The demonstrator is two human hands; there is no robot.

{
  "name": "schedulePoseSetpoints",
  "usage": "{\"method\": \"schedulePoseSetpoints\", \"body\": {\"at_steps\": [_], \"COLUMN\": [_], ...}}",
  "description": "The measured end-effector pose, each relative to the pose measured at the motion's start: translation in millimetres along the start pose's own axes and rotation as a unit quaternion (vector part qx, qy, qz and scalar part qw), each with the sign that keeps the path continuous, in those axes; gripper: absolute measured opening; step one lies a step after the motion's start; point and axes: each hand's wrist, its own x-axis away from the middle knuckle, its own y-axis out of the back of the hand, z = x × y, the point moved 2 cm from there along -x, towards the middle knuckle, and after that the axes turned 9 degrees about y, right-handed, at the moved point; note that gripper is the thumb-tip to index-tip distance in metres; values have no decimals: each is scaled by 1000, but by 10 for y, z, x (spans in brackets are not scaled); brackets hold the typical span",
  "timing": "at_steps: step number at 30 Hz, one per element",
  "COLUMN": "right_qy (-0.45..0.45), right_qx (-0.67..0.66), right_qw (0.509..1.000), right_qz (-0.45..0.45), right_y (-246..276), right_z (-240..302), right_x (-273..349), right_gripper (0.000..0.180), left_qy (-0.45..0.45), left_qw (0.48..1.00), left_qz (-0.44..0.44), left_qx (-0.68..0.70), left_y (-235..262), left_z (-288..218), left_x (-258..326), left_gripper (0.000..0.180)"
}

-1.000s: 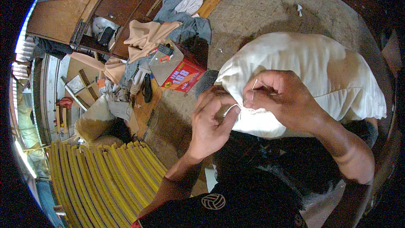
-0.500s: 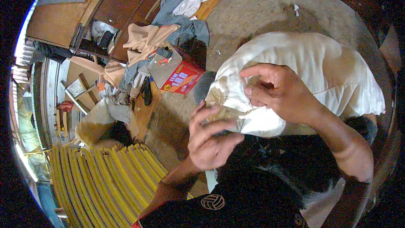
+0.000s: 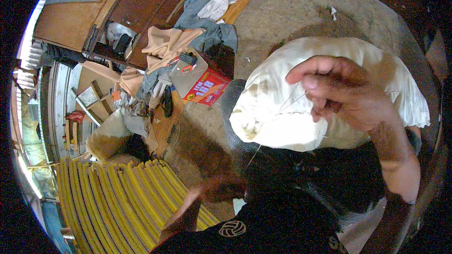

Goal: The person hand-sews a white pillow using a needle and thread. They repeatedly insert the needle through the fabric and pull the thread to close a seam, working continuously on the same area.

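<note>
1 flat red-and-grey cardboard box (image 3: 201, 81) on the floor beside heaped clothes (image 3: 207, 14)

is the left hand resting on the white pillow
No, the left hand is low and blurred, off to the side of the white pillow, while the right hand is raised above it, a thin thread at its fingers.

Matt cream cloth pillow (image 3: 329, 99); rough grey concrete floor (image 3: 292, 9).
</note>
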Motion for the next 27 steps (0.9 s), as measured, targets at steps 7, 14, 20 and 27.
{"method": "schedulePoseSetpoints", "body": {"at_steps": [7,14,20,27], "right_qy": [137,86,80,26], "right_qx": [-93,26,50,70], "right_qw": [985,994,992,994], "right_qz": [-44,-61,-87,-83], "right_y": [236,132,-40,-103], "right_z": [348,340,366,429], "right_x": [213,262,280,365], "right_gripper": [35,30,25,25], "left_qy": [516,590,449,41], "left_qw": [854,805,797,846], "left_qz": [32,52,-241,-529], "left_qx": [-49,38,323,-54], "left_y": [-633,-1096,-433,154], "left_z": [2490,2761,1797,-726], "left_x": [1126,1589,531,-667], "left_gripper": [20,26,32,25]}}
